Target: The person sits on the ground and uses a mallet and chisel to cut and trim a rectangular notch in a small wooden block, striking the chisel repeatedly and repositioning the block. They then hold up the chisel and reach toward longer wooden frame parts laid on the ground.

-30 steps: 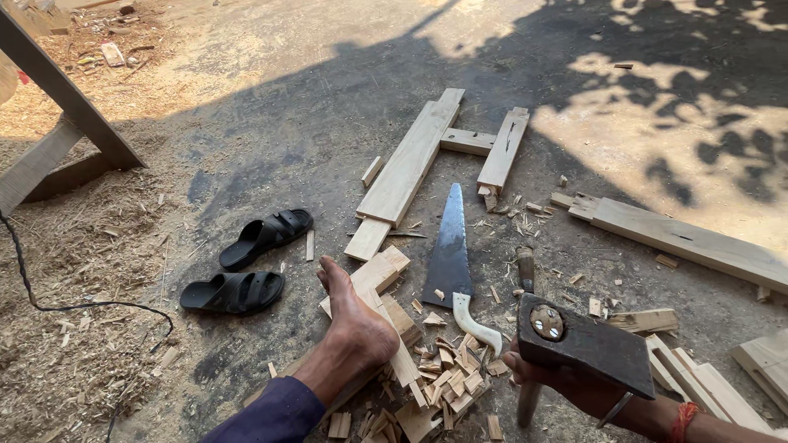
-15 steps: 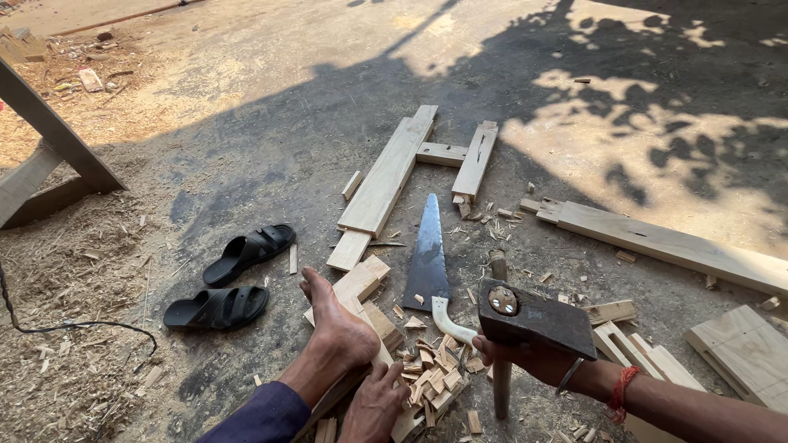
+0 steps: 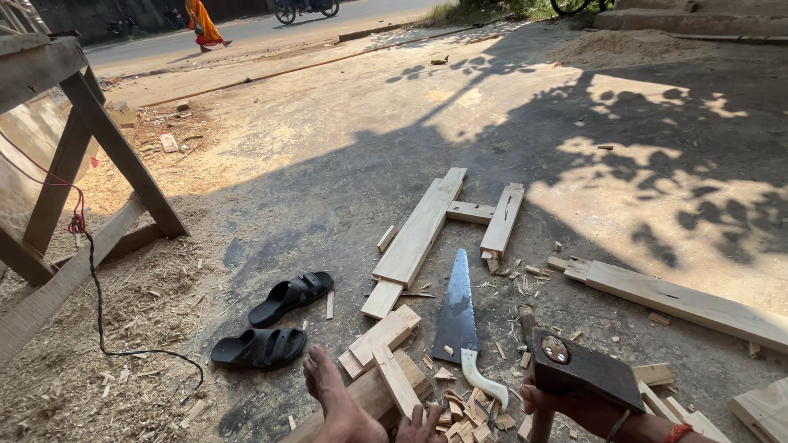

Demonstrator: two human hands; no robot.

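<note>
My left hand (image 3: 332,398) presses down on a pale wooden block (image 3: 386,385) at the bottom of the view. Toes or fingers (image 3: 423,422) show just right of it; I cannot tell which. My right hand (image 3: 566,406) is closed around the wooden handle of a tool with a dark, flat metal head (image 3: 584,369), held above a pile of wood chips (image 3: 464,410). A hand saw (image 3: 457,316) with a white handle lies flat on the ground between my hands, blade pointing away.
Two black sandals (image 3: 279,320) lie to the left. Planks (image 3: 423,230) joined in an H shape lie ahead, and a long board (image 3: 681,299) at right. A wooden trestle (image 3: 74,189) stands at left with a black cable (image 3: 98,303) over sawdust. A road runs across the far background.
The view has tilted up and my hands now sit lower in the frame. My right hand still holds the dark-headed tool and my left stays on the wood.
</note>
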